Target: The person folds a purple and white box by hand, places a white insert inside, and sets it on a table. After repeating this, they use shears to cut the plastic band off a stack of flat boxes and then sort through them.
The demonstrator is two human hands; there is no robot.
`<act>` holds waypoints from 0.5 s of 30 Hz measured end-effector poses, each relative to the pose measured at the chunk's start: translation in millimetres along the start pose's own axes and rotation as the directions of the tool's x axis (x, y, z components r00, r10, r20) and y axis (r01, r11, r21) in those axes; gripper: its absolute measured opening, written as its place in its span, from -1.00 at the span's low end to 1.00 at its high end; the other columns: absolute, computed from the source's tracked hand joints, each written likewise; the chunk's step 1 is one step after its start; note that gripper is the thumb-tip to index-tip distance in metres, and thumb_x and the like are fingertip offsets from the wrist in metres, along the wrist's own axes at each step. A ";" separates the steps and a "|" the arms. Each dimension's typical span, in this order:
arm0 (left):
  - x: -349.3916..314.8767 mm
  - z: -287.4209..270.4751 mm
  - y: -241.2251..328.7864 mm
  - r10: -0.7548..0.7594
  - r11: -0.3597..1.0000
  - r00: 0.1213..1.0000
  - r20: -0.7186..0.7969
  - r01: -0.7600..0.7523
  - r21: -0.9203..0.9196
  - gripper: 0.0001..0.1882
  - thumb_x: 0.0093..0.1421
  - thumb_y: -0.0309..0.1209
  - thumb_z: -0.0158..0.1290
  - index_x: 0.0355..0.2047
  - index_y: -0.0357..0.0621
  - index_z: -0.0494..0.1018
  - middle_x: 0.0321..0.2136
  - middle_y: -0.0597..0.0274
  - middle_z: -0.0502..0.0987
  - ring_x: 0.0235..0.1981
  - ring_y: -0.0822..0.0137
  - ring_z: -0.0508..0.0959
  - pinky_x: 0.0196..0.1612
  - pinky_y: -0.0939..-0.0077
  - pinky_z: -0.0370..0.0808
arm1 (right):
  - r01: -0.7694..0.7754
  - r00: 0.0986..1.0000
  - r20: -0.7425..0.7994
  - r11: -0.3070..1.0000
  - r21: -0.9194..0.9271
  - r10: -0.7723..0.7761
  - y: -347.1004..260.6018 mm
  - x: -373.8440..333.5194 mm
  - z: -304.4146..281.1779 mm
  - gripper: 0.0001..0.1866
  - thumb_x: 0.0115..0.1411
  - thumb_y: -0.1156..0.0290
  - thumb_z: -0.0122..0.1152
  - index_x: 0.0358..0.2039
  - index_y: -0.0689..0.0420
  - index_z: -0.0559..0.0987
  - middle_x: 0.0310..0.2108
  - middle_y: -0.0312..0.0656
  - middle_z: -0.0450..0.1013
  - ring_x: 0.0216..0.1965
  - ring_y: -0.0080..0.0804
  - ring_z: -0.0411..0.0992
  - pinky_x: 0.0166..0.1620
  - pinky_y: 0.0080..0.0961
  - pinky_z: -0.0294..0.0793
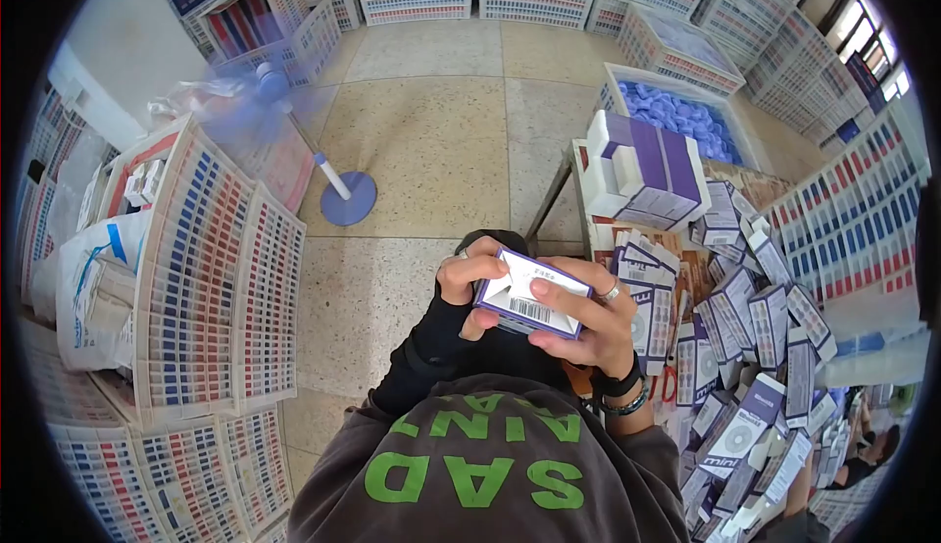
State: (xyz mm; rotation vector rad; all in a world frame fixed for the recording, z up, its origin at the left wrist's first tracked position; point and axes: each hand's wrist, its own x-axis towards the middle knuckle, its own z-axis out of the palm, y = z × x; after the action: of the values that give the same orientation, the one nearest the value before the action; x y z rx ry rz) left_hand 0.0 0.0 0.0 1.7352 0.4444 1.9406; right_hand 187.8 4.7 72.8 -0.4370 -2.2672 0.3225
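Close in front of my chest, I hold a small white and purple cardboard box (pixel 510 303) between both hands. Its white end panel, printed with a barcode, faces up toward me. My left hand (pixel 467 283) grips the box's left end, with a finger at the edge of the end flap. My right hand (pixel 598 318) wraps the right side, one finger lying across the white end. A ring and dark wristbands show on my right hand and wrist. What is inside the box is hidden.
At right, a table bears a heap of similar small boxes (pixel 750 416) and a bigger purple and white carton (pixel 647 171). Behind stands a crate of blue plastic parts (pixel 676 117). Stacked white crates (pixel 196 278) line the left, near a standing fan (pixel 348 195). Another person's arm (pixel 867 460) shows far right.
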 end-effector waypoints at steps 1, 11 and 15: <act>3.6 5.9 2.5 -0.004 1.000 1.000 0.009 0.004 0.010 -0.44 0.22 0.11 -0.02 -0.03 -0.08 0.26 -0.38 0.01 0.45 -0.41 0.19 0.47 -0.28 0.31 0.43 | -0.030 0.998 -0.057 0.998 0.056 0.033 2.5 -4.2 -2.2 -0.22 -0.09 0.22 0.48 0.15 0.10 0.36 -0.05 0.14 0.46 -0.11 0.03 0.52 -0.10 -0.36 0.54; 10.1 36.9 -1.4 -0.056 0.997 0.996 0.070 0.052 0.052 -0.45 0.21 0.06 0.03 -0.04 -0.13 0.27 -0.36 -0.05 0.46 -0.38 0.14 0.49 -0.31 0.36 0.44 | -0.190 0.970 -0.133 0.976 0.101 0.203 2.3 -26.2 -33.4 -0.55 -0.15 0.33 0.43 -0.16 0.10 0.66 -0.16 0.05 0.51 -0.20 -0.12 0.55 -0.20 -0.42 0.55; 6.3 43.6 -5.3 -0.080 0.995 0.994 0.080 0.074 0.066 -0.44 0.19 0.05 0.06 -0.05 -0.14 0.28 -0.33 -0.07 0.46 -0.35 0.11 0.50 -0.30 0.34 0.44 | -0.171 0.972 -0.141 0.976 0.137 0.190 12.1 -32.8 -36.2 -0.55 -0.16 0.35 0.40 -0.15 0.07 0.66 -0.14 0.00 0.51 -0.21 -0.15 0.56 -0.21 -0.44 0.55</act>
State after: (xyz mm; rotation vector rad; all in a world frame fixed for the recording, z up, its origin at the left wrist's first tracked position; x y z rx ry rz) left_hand 43.4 4.3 8.2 1.8035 0.5399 1.8120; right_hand 238.0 5.6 70.5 -0.5845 -2.0489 0.5026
